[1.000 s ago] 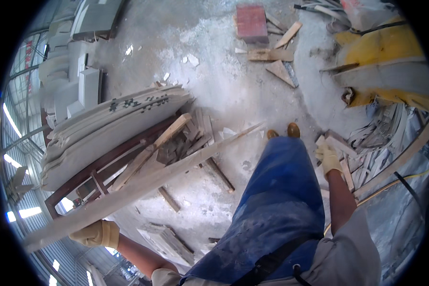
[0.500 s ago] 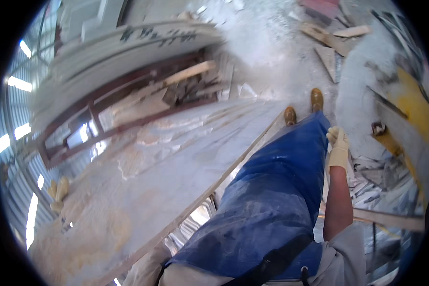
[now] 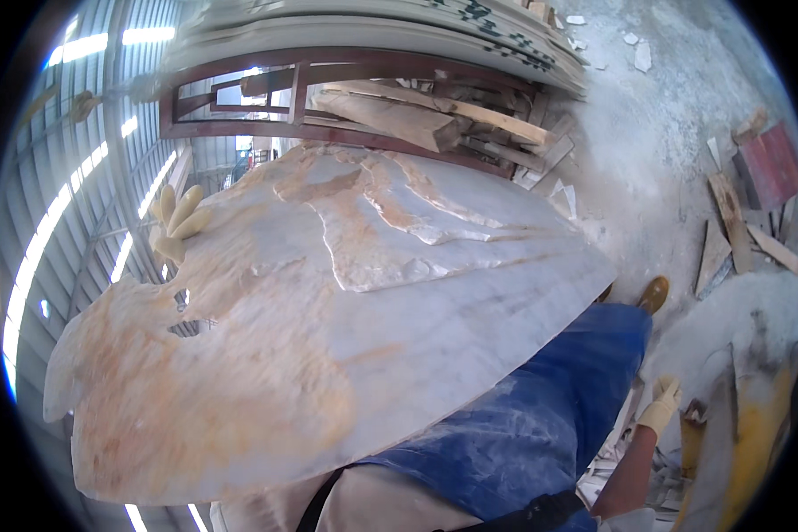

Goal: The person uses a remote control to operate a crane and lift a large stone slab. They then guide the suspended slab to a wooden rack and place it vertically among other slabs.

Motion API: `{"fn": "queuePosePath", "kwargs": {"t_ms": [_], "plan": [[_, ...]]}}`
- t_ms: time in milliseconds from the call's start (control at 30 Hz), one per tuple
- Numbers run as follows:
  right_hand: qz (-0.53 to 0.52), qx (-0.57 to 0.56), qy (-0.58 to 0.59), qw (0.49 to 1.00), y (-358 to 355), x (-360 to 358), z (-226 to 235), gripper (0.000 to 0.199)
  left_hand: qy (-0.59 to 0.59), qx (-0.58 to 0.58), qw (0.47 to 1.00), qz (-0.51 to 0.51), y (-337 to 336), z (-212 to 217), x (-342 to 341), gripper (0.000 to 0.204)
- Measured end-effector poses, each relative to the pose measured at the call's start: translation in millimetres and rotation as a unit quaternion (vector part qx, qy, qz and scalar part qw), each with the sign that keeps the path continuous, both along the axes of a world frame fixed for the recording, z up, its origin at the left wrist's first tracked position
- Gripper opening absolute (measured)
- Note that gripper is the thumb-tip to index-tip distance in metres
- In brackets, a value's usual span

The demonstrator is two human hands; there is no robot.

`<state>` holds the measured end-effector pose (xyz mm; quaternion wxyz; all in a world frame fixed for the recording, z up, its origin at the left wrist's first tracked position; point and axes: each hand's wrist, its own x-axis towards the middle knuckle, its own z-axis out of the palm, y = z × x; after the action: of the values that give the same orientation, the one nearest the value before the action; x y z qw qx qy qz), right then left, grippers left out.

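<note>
A large pale stone slab [image 3: 452,319] with rough orange-brown patches and a chipped, stepped surface fills the view in front of my body. At its far left edge, my left hand [image 3: 176,226] shows in a cream glove, fingers spread and stretched out. The slab hides that arm, and how the palm meets the stone cannot be seen. My right hand [image 3: 661,406], also in a cream glove, hangs by my right side, away from the slab. Its fingers are curled in, with nothing visible in them. A dusty blue apron [image 3: 514,417] covers my front, partly behind the slab's near edge.
Beyond the slab, a dark red metal frame [image 3: 346,55] holds wooden offcuts [image 3: 390,120], beside stacked pale slabs [image 3: 381,27]. Broken boards [image 3: 727,222] and a red block [image 3: 769,164] lie on the dusty floor at right. Yellow-stained material [image 3: 758,434] stands near my right hand.
My view has swung left, so the slab fills more of the picture. The left hand's spread fingers show more plainly. My right hand now appears lower in the picture, still by my side.
</note>
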<state>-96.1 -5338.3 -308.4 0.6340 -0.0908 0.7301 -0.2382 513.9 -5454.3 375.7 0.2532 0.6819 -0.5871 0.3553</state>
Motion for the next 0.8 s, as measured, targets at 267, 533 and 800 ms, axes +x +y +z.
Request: {"fn": "queuePosePath", "kwargs": {"t_ms": [267,533,800], "plan": [[0.005,0.021,-0.046,0.999,-24,33,31,0.042,-0.007,0.000,1.000,0.012,-3,-5,1,0.037],[-0.050,-0.010,-0.038,0.998,-22,81,102,0.040,-0.008,0.001,0.999,-0.036,-14,-20,2,0.038],[-0.177,-0.072,-0.013,0.982,38,138,125,0.037,0.016,-0.049,0.990,-0.128,-18,-29,6,0.040]]}}
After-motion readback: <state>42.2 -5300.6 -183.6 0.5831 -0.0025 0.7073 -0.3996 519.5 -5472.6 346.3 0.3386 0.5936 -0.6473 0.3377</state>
